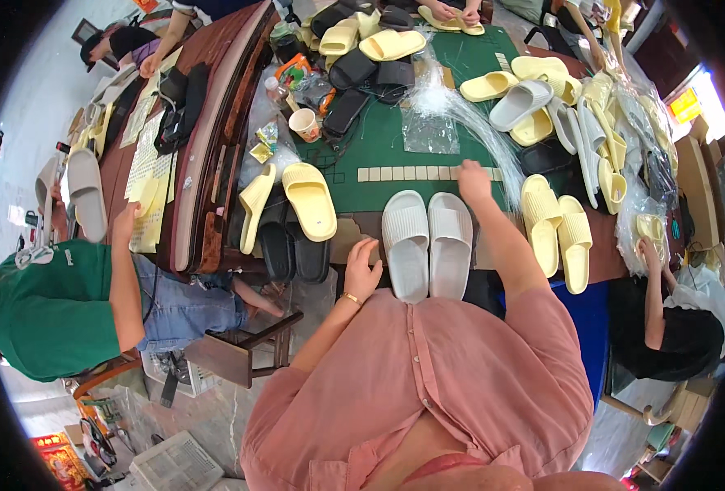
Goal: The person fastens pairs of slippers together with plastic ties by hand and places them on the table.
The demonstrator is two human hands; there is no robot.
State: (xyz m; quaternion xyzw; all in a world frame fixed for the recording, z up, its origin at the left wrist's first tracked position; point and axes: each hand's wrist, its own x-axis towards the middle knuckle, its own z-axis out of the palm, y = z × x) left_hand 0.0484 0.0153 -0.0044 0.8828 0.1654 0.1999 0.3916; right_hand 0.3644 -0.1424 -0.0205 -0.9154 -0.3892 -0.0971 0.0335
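A pair of light grey slide slippers, the left one (406, 241) and the right one (450, 241), stands side by side at the table's near edge, right in front of me. My left hand (362, 270) rests beside the left slipper, fingers loosely extended and holding nothing I can see. Beyond the right slipper, my right hand (474, 182) reaches to a row of small cream rectangular pieces (403, 173) on the green table top (362, 147). Its fingers are curled together; whatever is between them is hidden. A bundle of thin clear strands (469, 127) lies just past it.
Yellow slippers (309, 200) and black ones (279, 245) stand on my left; another yellow pair (540, 217) is on my right. Further back lie a clear bag (428, 135), a paper cup (303, 124) and heaped slippers (534, 98). A person in green (60, 311) sits at the left table.
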